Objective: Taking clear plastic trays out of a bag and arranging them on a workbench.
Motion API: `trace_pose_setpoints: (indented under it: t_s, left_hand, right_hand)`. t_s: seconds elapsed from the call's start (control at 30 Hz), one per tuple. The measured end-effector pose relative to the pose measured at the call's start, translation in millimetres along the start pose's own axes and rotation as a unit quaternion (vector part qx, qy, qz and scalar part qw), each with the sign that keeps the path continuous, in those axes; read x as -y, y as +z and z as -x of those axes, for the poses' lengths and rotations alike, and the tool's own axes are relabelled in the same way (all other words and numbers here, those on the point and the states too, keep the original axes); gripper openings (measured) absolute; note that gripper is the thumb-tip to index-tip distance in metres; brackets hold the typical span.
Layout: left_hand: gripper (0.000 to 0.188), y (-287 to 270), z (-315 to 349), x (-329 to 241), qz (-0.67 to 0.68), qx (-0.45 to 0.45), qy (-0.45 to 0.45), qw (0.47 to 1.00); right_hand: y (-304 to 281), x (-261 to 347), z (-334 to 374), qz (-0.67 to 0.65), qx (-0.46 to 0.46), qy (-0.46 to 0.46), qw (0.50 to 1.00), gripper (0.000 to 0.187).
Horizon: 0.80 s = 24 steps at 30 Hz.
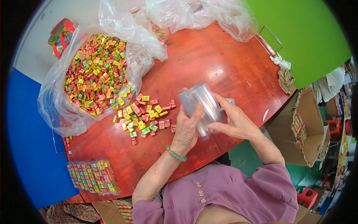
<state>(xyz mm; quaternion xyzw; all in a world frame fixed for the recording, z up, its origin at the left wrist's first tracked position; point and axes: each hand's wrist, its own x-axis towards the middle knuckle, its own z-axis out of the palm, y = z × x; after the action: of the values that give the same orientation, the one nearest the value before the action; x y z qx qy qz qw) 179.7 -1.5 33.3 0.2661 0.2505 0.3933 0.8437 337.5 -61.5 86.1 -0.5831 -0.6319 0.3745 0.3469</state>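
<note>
Above the front part of the red table (194,56), my two hands hold a stack of clear plastic cases (197,98). My left hand (185,128), with a green bead bracelet at its wrist, grips the stack's left side, thumb on top. My right hand (238,119) has its fingers and thumb around the right side. How many cases are stacked I cannot tell. Just left of my left hand lies a loose spread of small yellow, red, pink and green boxes (143,116). Behind it, a large clear plastic bag (52,99) lies open, full of the same small boxes (97,71).
Filled clear packs (93,177) lie in rows at the table's front left. More crumpled plastic bags (179,16) rest along the far edge. A cardboard box (309,138) with filled packs inside stands to the right. A brown cloth (286,81) hangs at the right edge.
</note>
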Motion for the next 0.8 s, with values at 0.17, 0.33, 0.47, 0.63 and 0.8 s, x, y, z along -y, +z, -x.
trace_pose_setpoints:
  t_s: [0.17,0.33,0.47,0.63,0.8]
  left_hand:
    - [0.046,3.5,16.8,-6.5,-0.023,0.015,-0.010,1.000]
    - [0.043,-19.4,29.8,-4.2,-0.221,0.004,-0.046,0.974]
    - [0.073,-19.5,42.4,-0.9,-0.549,0.017,0.090,0.831]
    - [0.095,-6.8,43.2,4.9,-0.666,0.034,0.263,0.697]
    - [0.084,17.8,24.3,5.1,-0.358,0.083,0.227,0.902]
  right_hand:
    - [10.6,-25.1,10.7,-0.214,-0.011,0.050,0.976,0.077]
    - [9.0,-31.3,17.1,-0.373,-0.034,0.107,0.921,0.068]
    - [-2.0,-30.2,23.3,-0.348,-0.102,0.067,0.930,0.066]
    - [-2.9,-14.7,28.2,0.086,-0.220,-0.030,0.971,0.072]
    - [11.0,1.4,23.1,0.268,-0.238,-0.157,0.920,0.072]
